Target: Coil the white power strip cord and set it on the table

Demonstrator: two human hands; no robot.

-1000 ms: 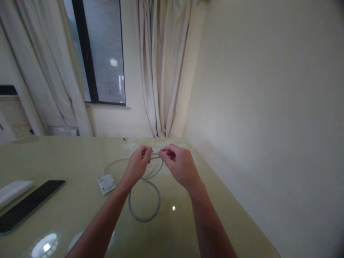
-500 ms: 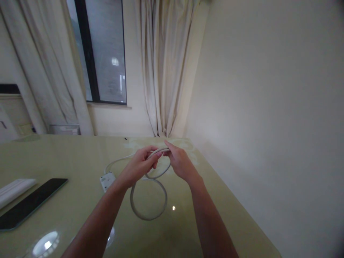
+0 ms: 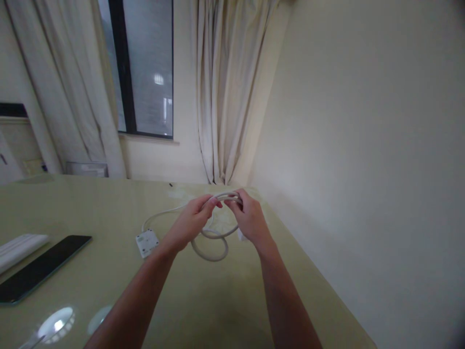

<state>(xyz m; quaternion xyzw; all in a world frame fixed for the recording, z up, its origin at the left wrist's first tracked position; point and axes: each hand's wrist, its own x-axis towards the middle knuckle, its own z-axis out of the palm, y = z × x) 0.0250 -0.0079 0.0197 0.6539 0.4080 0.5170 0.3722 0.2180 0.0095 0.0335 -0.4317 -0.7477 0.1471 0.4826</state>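
A white cable (image 3: 209, 248) lies in loops on the glossy yellow-green table (image 3: 109, 271), with a small white square adapter (image 3: 147, 242) at its far-left end. My left hand (image 3: 191, 220) and my right hand (image 3: 249, 218) both pinch the cable at the top of the coil, fingertips almost meeting near the far end of the table. Two loops hang below the hands. A white bit of the cable's end shows just under my right hand.
A black flat tablet-like slab (image 3: 39, 266) and a white object (image 3: 18, 245) lie at the left. A cream wall runs along the table's right edge. Curtains (image 3: 225, 92) and a dark window (image 3: 145, 68) stand behind the table.
The loops have been gathered smaller and pulled up toward my hands. Both hands have moved slightly farther away and closer together. The lower loop no longer reaches toward me.
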